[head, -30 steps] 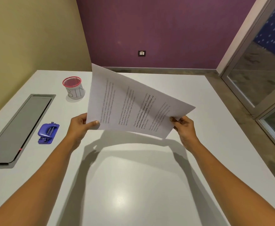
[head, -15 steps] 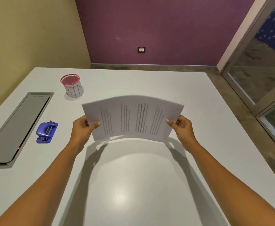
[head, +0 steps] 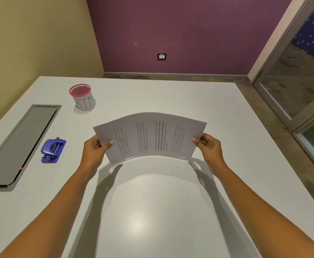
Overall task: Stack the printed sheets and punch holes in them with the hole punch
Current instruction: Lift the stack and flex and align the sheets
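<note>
**Both hands on the sheets, held over the table**

Left hand point(head: 94, 152) and right hand point(head: 209, 148) each pinch one short end of the printed sheets point(head: 150, 137), thumb on the near face and fingers curled behind. I read both grips as closed on the paper. The sheets are held upright above the white table point(head: 152, 211), text lines running vertically from my viewpoint, the stack bowed so its middle arches away from the camera. I cannot tell whether the lower edge touches the tabletop; a curved shadow lies just under it.

Hole punch point(head: 52, 150), blue, sits on the table well to the left of the left hand, untouched. Beyond it, further left, a long grey recessed panel point(head: 20, 144) is set into the tabletop. A red-rimmed mesh cup point(head: 82, 97) with a white label stands near the far left of the table, well apart from the sheets. A purple wall with a socket plate point(head: 161, 56) closes the view.
</note>
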Demonstrator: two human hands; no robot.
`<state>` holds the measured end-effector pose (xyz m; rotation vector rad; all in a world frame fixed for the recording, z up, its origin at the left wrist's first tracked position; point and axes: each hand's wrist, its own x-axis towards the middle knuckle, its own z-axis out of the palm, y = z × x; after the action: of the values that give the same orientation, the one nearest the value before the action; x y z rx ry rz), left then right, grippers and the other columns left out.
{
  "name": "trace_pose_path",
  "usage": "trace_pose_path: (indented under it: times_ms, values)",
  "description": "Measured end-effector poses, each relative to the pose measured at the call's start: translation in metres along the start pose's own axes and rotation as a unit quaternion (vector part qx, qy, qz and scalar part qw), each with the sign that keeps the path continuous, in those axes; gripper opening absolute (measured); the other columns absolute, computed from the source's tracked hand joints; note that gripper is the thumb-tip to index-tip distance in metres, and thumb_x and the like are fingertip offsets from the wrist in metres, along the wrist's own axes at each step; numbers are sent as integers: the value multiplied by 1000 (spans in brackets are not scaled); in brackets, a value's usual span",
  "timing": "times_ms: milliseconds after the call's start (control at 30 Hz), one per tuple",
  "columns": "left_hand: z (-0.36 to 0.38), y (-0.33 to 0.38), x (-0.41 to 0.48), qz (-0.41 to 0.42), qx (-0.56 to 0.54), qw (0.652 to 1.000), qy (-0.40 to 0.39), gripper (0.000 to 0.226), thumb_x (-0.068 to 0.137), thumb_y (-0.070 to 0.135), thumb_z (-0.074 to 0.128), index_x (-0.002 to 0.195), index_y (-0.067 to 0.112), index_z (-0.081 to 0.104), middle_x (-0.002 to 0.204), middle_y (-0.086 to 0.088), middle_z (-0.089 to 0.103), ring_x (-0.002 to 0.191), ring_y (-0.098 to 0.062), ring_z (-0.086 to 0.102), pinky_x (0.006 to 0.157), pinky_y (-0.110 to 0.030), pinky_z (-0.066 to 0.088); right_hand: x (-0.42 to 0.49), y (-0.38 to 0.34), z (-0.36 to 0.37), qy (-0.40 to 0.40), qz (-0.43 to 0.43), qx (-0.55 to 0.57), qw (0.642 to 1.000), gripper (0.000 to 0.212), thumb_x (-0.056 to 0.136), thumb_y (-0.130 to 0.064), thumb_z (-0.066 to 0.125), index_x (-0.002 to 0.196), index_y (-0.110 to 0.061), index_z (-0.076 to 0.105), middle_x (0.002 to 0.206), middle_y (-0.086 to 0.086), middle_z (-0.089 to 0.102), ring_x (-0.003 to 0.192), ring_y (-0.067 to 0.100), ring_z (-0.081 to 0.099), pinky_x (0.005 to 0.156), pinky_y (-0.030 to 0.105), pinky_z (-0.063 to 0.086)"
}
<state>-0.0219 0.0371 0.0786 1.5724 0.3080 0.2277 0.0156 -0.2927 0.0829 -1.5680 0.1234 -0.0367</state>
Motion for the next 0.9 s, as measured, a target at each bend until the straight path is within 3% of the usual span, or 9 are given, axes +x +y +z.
trace_pose_path:
  times_ms: [100,233,433,567,667,767,900]
  values:
    - [-1,-6,-3,-4,-12,1000,-14,30,84,-1,60,107,18,61,99,12,67,88,2,64,72,-15,52,-2,4,1,-9,18,-19,1000,26,84,-5,64,108,-14,64,94,-10,67,83,-2,65,63,7,51]
    - [3,-11,-7,-6,-5,1000,5,27,87,0,56,91,25,65,90,14,68,83,1,63,73,-16,46,-5,7,5,1,15,-48,999,27,86,-6,61,113,-6,63,103,0,66,91,14,63,67,12,51]
    - [1,-4,1,7,-22,999,24,26,86,1,57,88,26,66,90,8,68,85,-8,63,84,-27,47,-4,-2,5,30,1,-14,999,23,87,-7,60,110,-9,64,96,-7,67,81,-7,63,66,4,50]
    - [0,-5,-4,10,-28,1000,1,30,85,0,59,96,27,66,96,14,69,87,4,66,72,-12,51,-5,-1,4,21,12,-35,999,24,85,-11,64,109,-13,64,96,-3,67,85,1,63,69,12,51]
    - [2,-9,-8,2,-23,1000,3,27,86,-1,57,100,20,65,96,12,68,86,2,66,76,-14,48,-7,3,5,20,27,-52,998,23,84,-14,65,107,-13,63,101,5,67,88,14,61,75,22,48]
    - [5,-9,-9,0,-15,1000,3,27,87,-2,55,97,20,65,95,10,68,88,-4,63,80,-21,46,-8,3,7,26,24,-54,998,22,86,-15,63,108,-12,64,98,4,67,84,10,61,67,16,47]
    - [2,-3,-7,9,-23,1000,7,29,86,-3,54,95,21,67,94,11,68,81,5,65,79,-16,47,-5,-1,7,39,13,-34,999,18,86,-14,63,103,-18,64,93,-2,67,80,1,62,60,8,49]
